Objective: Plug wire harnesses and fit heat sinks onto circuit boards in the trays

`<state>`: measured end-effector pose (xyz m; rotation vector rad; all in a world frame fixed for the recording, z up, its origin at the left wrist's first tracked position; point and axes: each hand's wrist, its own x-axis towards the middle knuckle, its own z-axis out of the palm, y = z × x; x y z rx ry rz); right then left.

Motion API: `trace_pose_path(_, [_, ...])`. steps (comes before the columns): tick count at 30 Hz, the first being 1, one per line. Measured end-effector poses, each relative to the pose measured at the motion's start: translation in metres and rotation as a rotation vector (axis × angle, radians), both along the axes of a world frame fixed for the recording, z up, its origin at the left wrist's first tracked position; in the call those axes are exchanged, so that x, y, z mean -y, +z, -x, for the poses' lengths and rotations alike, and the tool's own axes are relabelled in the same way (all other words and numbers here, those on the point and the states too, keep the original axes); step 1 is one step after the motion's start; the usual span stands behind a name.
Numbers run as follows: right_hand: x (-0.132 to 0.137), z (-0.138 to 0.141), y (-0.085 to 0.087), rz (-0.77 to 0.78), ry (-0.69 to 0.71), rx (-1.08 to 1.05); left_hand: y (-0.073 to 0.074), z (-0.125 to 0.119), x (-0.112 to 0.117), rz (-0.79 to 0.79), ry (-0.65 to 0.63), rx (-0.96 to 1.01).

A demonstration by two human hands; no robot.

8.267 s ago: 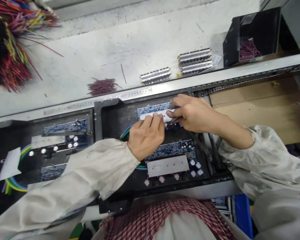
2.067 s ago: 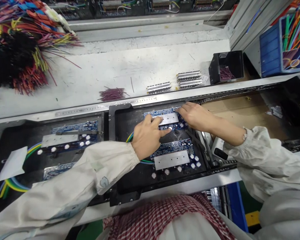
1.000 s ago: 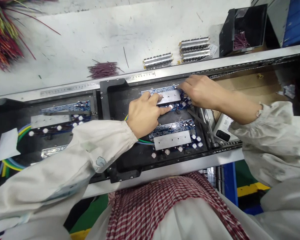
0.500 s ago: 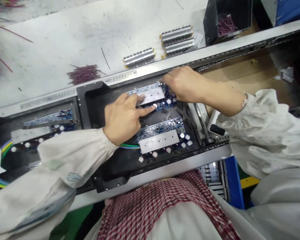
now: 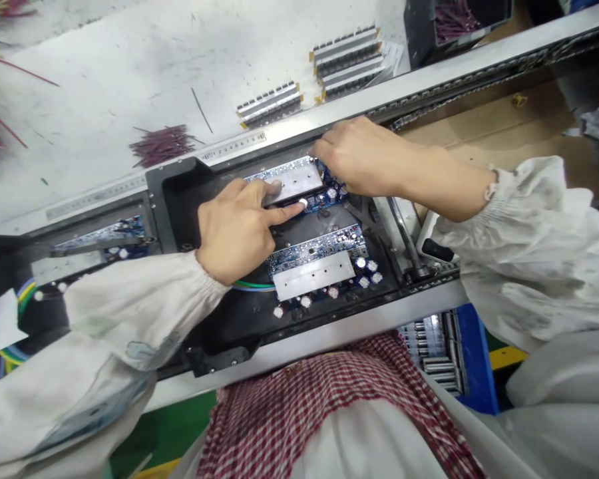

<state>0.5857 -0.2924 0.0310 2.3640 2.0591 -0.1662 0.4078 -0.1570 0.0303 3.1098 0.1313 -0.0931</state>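
My left hand (image 5: 239,226) rests on the upper blue circuit board (image 5: 274,173), fingers stretched out. One fingertip touches its flat silver heat sink (image 5: 299,182); the index finger reaches a round white-topped capacitor (image 5: 303,203). At the right end of this board is my right hand (image 5: 347,156), its fingers bent together and pointing down. What sits between those fingertips is hidden. Below, a second circuit board (image 5: 319,243) lies with its own silver heat sink (image 5: 313,275) and several round capacitors along its edge. Both boards are in a black tray (image 5: 249,326).
Another black tray at left holds a circuit board (image 5: 114,231) and coloured wires (image 5: 26,293). Behind the rail lie purple wires (image 5: 160,145), component strips (image 5: 272,105) and a black bin (image 5: 419,40). A blue box (image 5: 476,359) of metallic cylinders stands near my lap.
The view has shifted slightly, so the main tray and both hands appear a little further left and up. Both hands stay at the upper board in nearly the same pose.
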Motion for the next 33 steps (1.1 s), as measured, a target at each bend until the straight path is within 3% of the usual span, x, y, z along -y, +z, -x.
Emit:
trace_pose_path(7, [-0.004, -0.001, 0.001, 0.008, 0.016, 0.01, 0.003, 0.0, -0.003, -0.049, -0.045, 0.002])
trace_pose_path(24, [0.001, -0.02, -0.003, -0.026, -0.033, -0.236, 0.006, -0.007, -0.019, 0.132, 0.015, 0.057])
trace_pose_path(29, [0.003, -0.02, -0.011, -0.076, -0.004, -0.228, 0.003, -0.006, -0.022, 0.151, -0.051, 0.149])
trace_pose_path(33, [0.003, -0.016, -0.014, -0.11, 0.079, -0.105, -0.002, -0.006, -0.024, 0.141, -0.112, 0.248])
